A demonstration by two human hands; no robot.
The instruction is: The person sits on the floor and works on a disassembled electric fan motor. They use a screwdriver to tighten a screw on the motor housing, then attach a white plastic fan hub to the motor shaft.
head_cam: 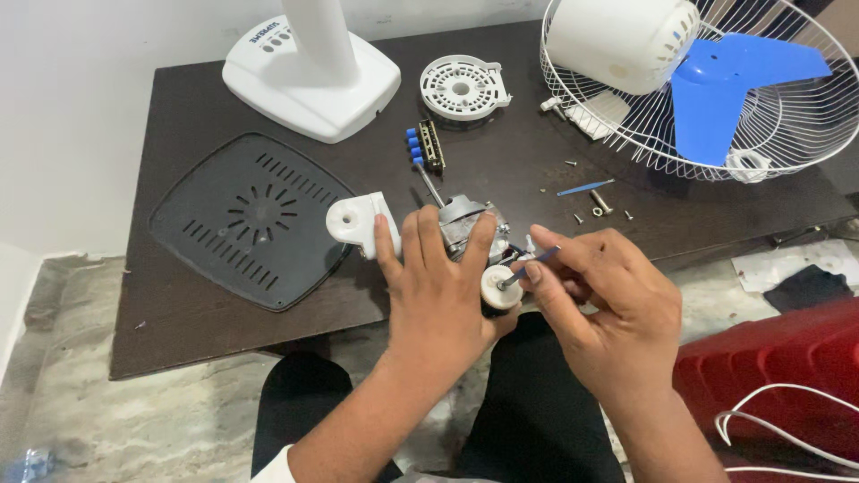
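Dark table; left hand grips fan motor; right hand fingers pinch screwdriver.

Hands: two, a left hand and a right hand
Fan motors: one metal motor
White round capacitors: one
Screwdrivers: one thin screwdriver
Fan bases: one white base
Dark vented base plates: one
Blue fan blades: one three-winged blade
Wire grilles: one
White motor housings: one
White round vented covers: one
Blue-buttoned switch blocks: one
Loose screws on the surface: about five small ones, too small to count surely
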